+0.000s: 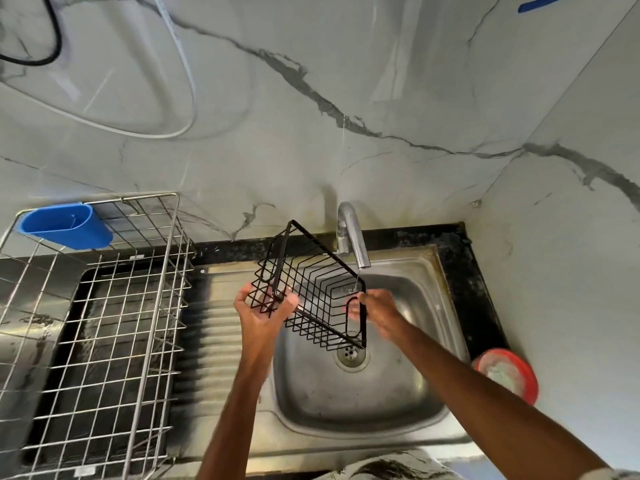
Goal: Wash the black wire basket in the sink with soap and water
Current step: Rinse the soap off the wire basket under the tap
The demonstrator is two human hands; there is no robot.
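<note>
The black wire basket (313, 289) hangs tilted above the steel sink (398, 403), its open side turned toward me. My left hand (258, 315) cups its lower left corner from beneath. My right hand (375, 311) grips the right rim, fingers hooked through the wire. A thin stream of water falls from the chrome tap (351, 242) onto the basket's right side near my right hand. The drain (350, 353) shows just under the basket's lowest corner.
A silver wire dish rack (104, 341) with a blue plastic cup holder (67, 225) stands left of the sink, beside the ribbed drainboard (214, 327). A red tub of pale soap paste (507, 374) sits on the black counter at the right. Marble walls close in behind and right.
</note>
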